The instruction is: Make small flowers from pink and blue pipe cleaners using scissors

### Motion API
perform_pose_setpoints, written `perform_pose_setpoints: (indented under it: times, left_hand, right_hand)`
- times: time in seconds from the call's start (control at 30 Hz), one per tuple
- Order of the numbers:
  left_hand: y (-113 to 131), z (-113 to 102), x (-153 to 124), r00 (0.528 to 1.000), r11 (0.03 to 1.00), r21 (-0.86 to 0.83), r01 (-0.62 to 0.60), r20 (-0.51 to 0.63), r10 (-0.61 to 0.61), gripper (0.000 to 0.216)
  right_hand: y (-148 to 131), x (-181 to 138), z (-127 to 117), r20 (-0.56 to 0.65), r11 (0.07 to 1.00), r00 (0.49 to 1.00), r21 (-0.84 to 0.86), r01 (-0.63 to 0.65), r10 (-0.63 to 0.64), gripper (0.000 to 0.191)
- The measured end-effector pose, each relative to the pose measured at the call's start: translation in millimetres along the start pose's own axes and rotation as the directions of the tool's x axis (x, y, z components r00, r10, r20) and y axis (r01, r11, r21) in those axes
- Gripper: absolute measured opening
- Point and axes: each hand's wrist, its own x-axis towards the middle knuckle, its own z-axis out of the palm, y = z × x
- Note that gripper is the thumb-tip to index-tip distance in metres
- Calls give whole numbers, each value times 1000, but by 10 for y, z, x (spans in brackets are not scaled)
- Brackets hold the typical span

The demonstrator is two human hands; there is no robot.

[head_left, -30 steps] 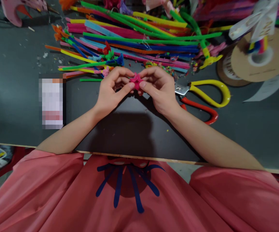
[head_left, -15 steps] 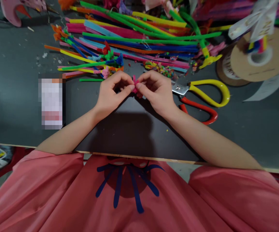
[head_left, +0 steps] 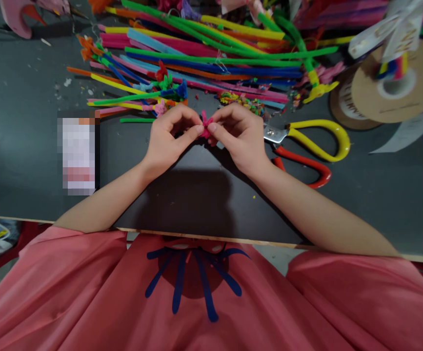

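Between my two hands is a small pink pipe cleaner piece, bent into short loops or petals, held above the dark table. My left hand pinches it from the left with thumb and forefinger. From the right, my right hand grips the same piece with thumb and fingertips. Part of the pink piece is covered by my fingers. Scissors with one yellow and one red handle lie just right of my right hand, their blades partly hidden behind it.
Many coloured pipe cleaners lie across the back. Finished pipe cleaner flowers sit left of centre, with a heap of small colourful clippings nearby. A ribbon spool stands right. At left are a blurred-out phone-like rectangle and a pink glue gun.
Both hands stay pinched on the pink piece, with the fingers shifting very slightly. A little more of its upright loop shows. The view has moved a touch.
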Motion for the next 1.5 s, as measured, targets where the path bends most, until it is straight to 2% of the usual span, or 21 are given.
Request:
perform_pose_setpoints:
  times: [0.1, 0.23, 0.37, 0.5, 0.63, 0.8, 1.1, 1.33, 1.5]
  left_hand:
    - [7, 1, 1, 1000, 1000, 5, -20, 4, 20, 20]
    - [-9, -9, 8, 1000, 1000, 3, 16, 20, -16, 24]
    - [-99, -43, 19, 995, 995, -86, 58, 88, -50, 24]
    - [-168, -67, 20, 994, 988, -136, 73, 88, -62, 22]
    - [-116, -50, 5, 998, 996, -74, 45, 55, -41, 27]
    - [-18, -15, -4, 1000, 999, 29, 25, 2, -25, 29]
    - [-54, -12, 1, 1000, 998, 59, -30, 7, 29, 24]
    - [-128, -7, -4, 982, 976, 111, -187, 27, 185, 22]
    - [-152, -19, -2, 978, 967, 149, -208, 51, 202, 20]
  right_hand:
    - [7, -6, 3, -1, 1000, 1000, -16, 7, -7, 30]
    - [-9, -9, 6, -3, 1000, 1000, 16, 8, -8, 28]
    - [-11, -1, -4, -7, 997, 1000, 70, 10, -10, 27]
    - [34, 5, -20, -18, 993, 1000, 116, -24, 26, 28]
    - [73, 6, -28, -17, 992, 999, 120, -43, 45, 29]
    - [60, 7, -22, -37, 997, 999, 76, 26, -23, 27]
    - [24, -4, -19, -5, 999, 1000, 43, -3, 3, 26]
    - [-8, -9, -9, 13, 998, 1000, 66, 12, -13, 22]
    - [-5, -19, -11, 34, 998, 999, 43, 37, -38, 20]
